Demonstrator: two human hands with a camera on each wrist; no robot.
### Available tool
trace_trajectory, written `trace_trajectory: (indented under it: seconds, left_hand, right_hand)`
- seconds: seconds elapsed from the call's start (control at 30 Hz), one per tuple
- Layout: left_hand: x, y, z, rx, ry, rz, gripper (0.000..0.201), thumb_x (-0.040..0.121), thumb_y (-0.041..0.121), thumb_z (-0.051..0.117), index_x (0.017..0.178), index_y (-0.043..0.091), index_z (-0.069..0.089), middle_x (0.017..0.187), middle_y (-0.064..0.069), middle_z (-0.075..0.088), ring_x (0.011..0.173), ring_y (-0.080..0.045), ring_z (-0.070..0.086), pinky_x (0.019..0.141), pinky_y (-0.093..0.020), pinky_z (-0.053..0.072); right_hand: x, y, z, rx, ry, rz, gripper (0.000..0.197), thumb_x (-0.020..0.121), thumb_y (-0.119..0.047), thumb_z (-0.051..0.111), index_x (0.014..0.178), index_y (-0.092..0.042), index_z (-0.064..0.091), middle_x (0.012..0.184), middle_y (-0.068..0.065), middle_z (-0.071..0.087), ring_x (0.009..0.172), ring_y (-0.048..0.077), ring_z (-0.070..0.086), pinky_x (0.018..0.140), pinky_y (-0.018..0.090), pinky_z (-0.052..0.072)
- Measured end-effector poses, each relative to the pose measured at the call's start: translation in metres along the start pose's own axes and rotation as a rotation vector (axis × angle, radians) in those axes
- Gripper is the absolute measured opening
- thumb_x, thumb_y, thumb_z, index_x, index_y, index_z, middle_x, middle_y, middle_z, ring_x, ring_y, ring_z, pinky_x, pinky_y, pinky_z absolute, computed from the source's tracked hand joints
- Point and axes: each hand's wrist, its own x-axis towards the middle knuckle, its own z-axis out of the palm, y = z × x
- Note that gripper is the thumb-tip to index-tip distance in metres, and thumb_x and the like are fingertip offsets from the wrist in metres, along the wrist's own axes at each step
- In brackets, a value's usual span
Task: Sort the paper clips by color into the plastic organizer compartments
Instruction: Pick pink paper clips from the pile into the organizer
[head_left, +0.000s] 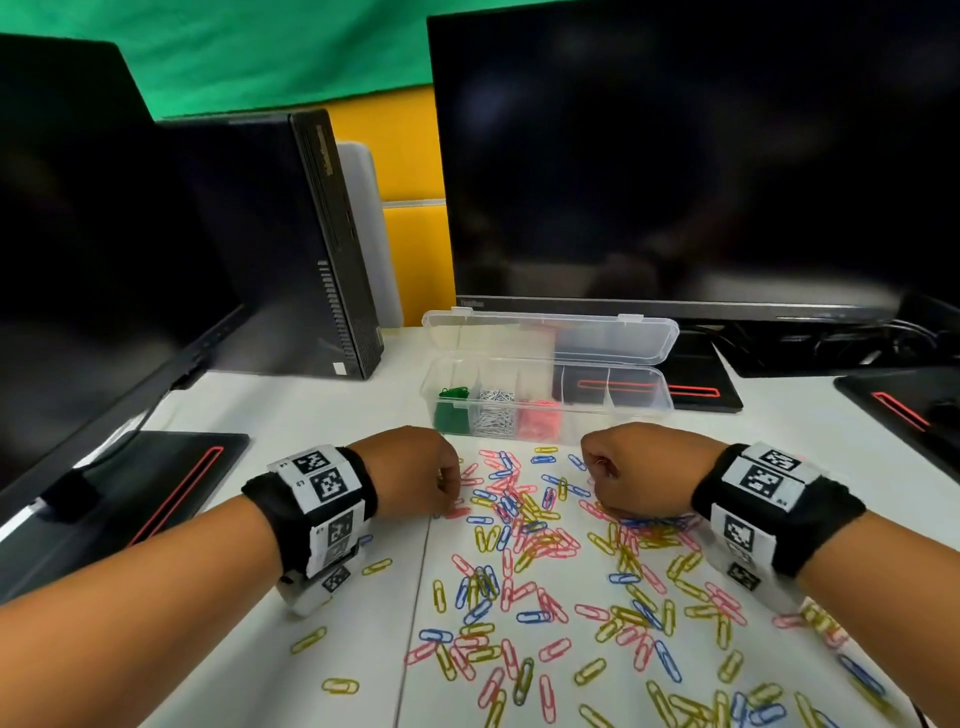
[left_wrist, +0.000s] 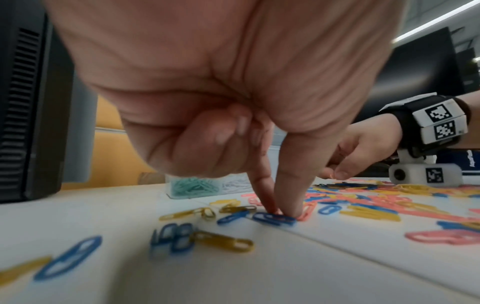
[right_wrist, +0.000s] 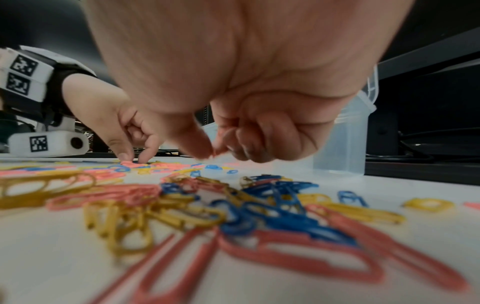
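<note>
Pink, yellow and blue paper clips (head_left: 545, 551) lie scattered on the white table. My left hand (head_left: 448, 491) reaches down at the pile's left edge, thumb and index tips (left_wrist: 292, 211) pinching at a pink clip (head_left: 457, 513) beside a blue clip (left_wrist: 272, 219). My right hand (head_left: 597, 470) hovers at the pile's far right. It is curled, with thumb and index pinching pink clips (right_wrist: 215, 152). Just beyond both hands, the clear organizer (head_left: 613, 410) stands with its lid (head_left: 550, 335) open. It holds green (head_left: 451, 410), white (head_left: 496, 413) and pink (head_left: 537, 422) clips in its left compartments.
A large dark monitor (head_left: 675, 156) stands right behind the organizer, with its base (head_left: 696, 384) under the organizer's right end. A black PC tower (head_left: 311, 249) and another monitor (head_left: 78, 234) with its stand (head_left: 156, 493) are on the left. A seam (head_left: 415, 597) crosses the table.
</note>
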Motion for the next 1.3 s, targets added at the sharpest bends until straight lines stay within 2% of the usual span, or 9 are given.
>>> trace_trajectory:
  seconds: [0.23, 0.33, 0.5, 0.6, 0.73, 0.97, 1.1, 1.2, 1.3]
  left_hand:
    - [-0.005, -0.004, -0.001, -0.037, 0.026, 0.029, 0.022, 0.096, 0.035, 0.058, 0.107, 0.027, 0.075, 0.107, 0.012, 0.070, 0.096, -0.010, 0.060, 0.088, -0.026, 0.051]
    - [-0.005, -0.005, 0.002, 0.056, 0.054, 0.019, 0.022, 0.094, 0.039, 0.058, 0.102, 0.027, 0.074, 0.102, 0.010, 0.069, 0.091, -0.012, 0.060, 0.083, -0.028, 0.052]
    - [-0.004, 0.000, 0.003, 0.147, 0.020, 0.006, 0.029, 0.098, 0.040, 0.050, 0.101, 0.017, 0.068, 0.096, 0.000, 0.066, 0.085, -0.019, 0.057, 0.072, -0.028, 0.046]
    - [-0.003, -0.006, -0.001, -0.048, 0.001, -0.049, 0.031, 0.094, 0.042, 0.054, 0.089, 0.014, 0.064, 0.090, -0.007, 0.066, 0.077, -0.018, 0.053, 0.068, -0.031, 0.044]
    - [-0.006, -0.024, -0.016, -0.888, 0.093, -0.230, 0.026, 0.090, 0.021, 0.048, 0.065, 0.016, 0.044, 0.053, 0.001, 0.040, 0.046, -0.015, 0.033, 0.048, -0.025, 0.029]
    - [-0.013, -0.039, -0.012, -1.249, 0.021, -0.174, 0.013, 0.104, 0.018, 0.052, 0.093, 0.011, 0.053, 0.063, -0.003, 0.051, 0.054, -0.016, 0.054, 0.045, -0.024, 0.045]
    - [-0.005, -0.027, -0.005, -0.715, 0.007, -0.116, 0.015, 0.099, 0.024, 0.055, 0.099, 0.019, 0.070, 0.064, 0.005, 0.061, 0.054, -0.011, 0.053, 0.052, -0.023, 0.045]
    - [-0.004, -0.009, -0.002, -0.115, 0.035, 0.025, 0.024, 0.094, 0.041, 0.060, 0.097, 0.022, 0.075, 0.096, 0.007, 0.071, 0.086, -0.014, 0.063, 0.076, -0.025, 0.050]
    - [-0.001, 0.004, 0.008, 0.184, 0.061, 0.045, 0.026, 0.094, 0.038, 0.057, 0.100, 0.019, 0.072, 0.094, -0.001, 0.070, 0.084, -0.023, 0.064, 0.068, -0.027, 0.047]
  right_hand:
    - [-0.009, -0.011, -0.014, -0.012, 0.100, -0.026, 0.013, 0.088, -0.023, 0.055, 0.082, -0.030, 0.047, 0.074, -0.005, 0.056, 0.066, 0.015, 0.050, 0.058, 0.032, 0.042]
    - [-0.003, -0.020, -0.017, 0.426, 0.044, -0.050, 0.029, 0.089, -0.010, 0.056, 0.099, -0.036, 0.063, 0.072, -0.003, 0.064, 0.059, 0.010, 0.055, 0.056, 0.025, 0.044]
    - [0.029, -0.052, -0.015, 1.177, -0.171, 0.103, 0.021, 0.092, -0.005, 0.051, 0.075, -0.011, 0.062, 0.070, 0.011, 0.053, 0.052, 0.021, 0.047, 0.042, 0.024, 0.034]
    - [0.053, -0.075, -0.015, 0.771, -0.079, 0.076, 0.015, 0.092, -0.020, 0.064, 0.078, -0.014, 0.064, 0.070, 0.000, 0.059, 0.056, 0.016, 0.051, 0.049, 0.023, 0.035]
    - [0.075, -0.095, -0.012, -0.057, 0.022, -0.009, 0.019, 0.092, -0.025, 0.059, 0.103, -0.014, 0.071, 0.102, 0.003, 0.069, 0.092, 0.022, 0.065, 0.067, 0.025, 0.044]
    - [0.084, -0.103, -0.004, -0.184, 0.001, 0.026, 0.027, 0.091, -0.018, 0.058, 0.066, -0.018, 0.046, 0.068, -0.001, 0.052, 0.056, 0.013, 0.047, 0.048, 0.024, 0.035]
    - [0.075, -0.107, -0.008, -0.166, -0.029, 0.044, 0.033, 0.086, -0.022, 0.065, 0.062, -0.015, 0.045, 0.061, 0.000, 0.047, 0.053, 0.014, 0.044, 0.047, 0.023, 0.034]
    - [0.074, -0.107, -0.008, -0.125, -0.091, 0.058, 0.034, 0.086, -0.027, 0.067, 0.063, -0.014, 0.047, 0.062, 0.000, 0.051, 0.054, 0.014, 0.046, 0.047, 0.023, 0.034]
    - [0.074, -0.107, -0.008, -0.123, -0.146, 0.058, 0.035, 0.089, -0.032, 0.068, 0.065, -0.014, 0.048, 0.065, -0.001, 0.051, 0.056, 0.013, 0.046, 0.047, 0.024, 0.034]
